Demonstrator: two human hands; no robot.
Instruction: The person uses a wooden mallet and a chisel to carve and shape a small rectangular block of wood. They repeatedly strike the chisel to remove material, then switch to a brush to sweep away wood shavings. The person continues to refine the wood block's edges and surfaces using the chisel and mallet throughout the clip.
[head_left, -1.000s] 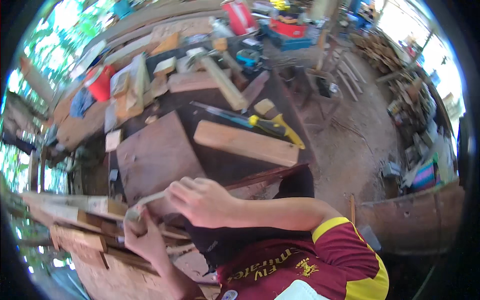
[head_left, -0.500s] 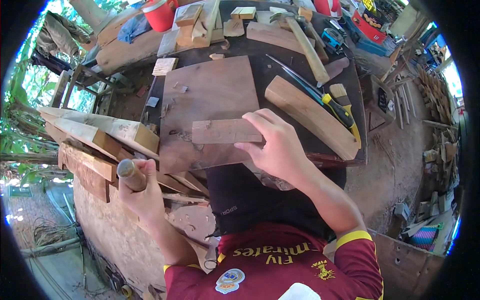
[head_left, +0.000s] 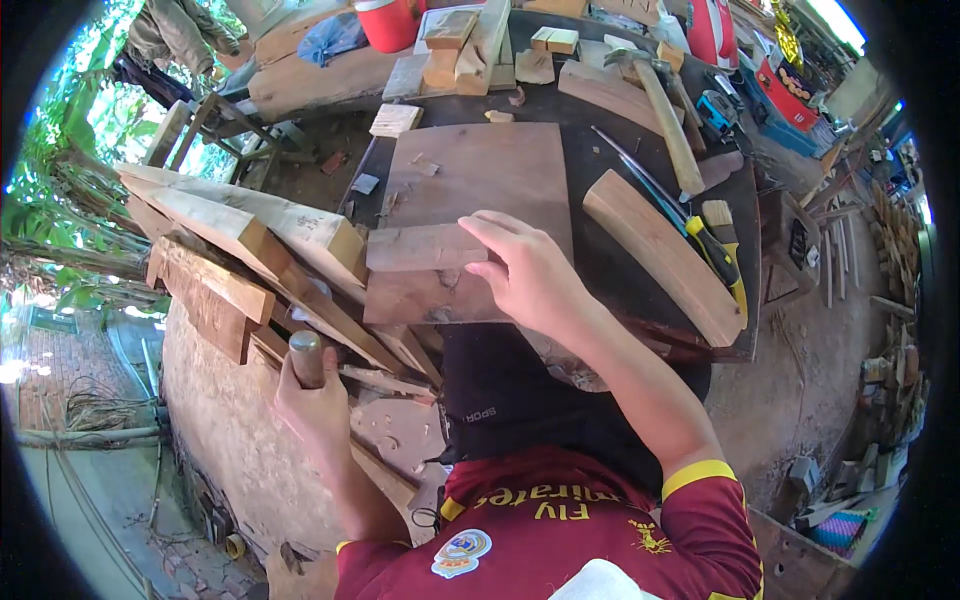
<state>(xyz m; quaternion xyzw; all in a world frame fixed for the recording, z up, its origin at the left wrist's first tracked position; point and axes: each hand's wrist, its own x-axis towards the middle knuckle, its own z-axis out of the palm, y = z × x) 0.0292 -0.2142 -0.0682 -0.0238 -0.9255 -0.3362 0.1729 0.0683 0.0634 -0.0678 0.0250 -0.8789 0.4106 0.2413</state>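
Note:
My right hand point(head_left: 535, 280) pinches the right end of a small flat wooden block point(head_left: 420, 247), thumb at the near edge and fingers on the far edge. The block lies on or just over the near left part of a thin brown wooden board point(head_left: 490, 170); I cannot tell whether it touches. Lower left, my left hand point(head_left: 315, 408) is closed around a round-ended wooden handle point(head_left: 306, 358). The rest of that tool is hidden, so its kind does not show.
Long timber pieces point(head_left: 300, 235) lean left of the board. On the dark table point(head_left: 605, 235) to the right are a thick wooden beam point(head_left: 660, 255), a screwdriver point(head_left: 708, 250), a brush point(head_left: 718, 215) and a hammer point(head_left: 670, 125). A red bucket point(head_left: 388, 25) stands behind.
My view has shifted, so the scene sits further right. Relative to the board, my right hand and the block have moved left; my left hand with the handle is slightly lower.

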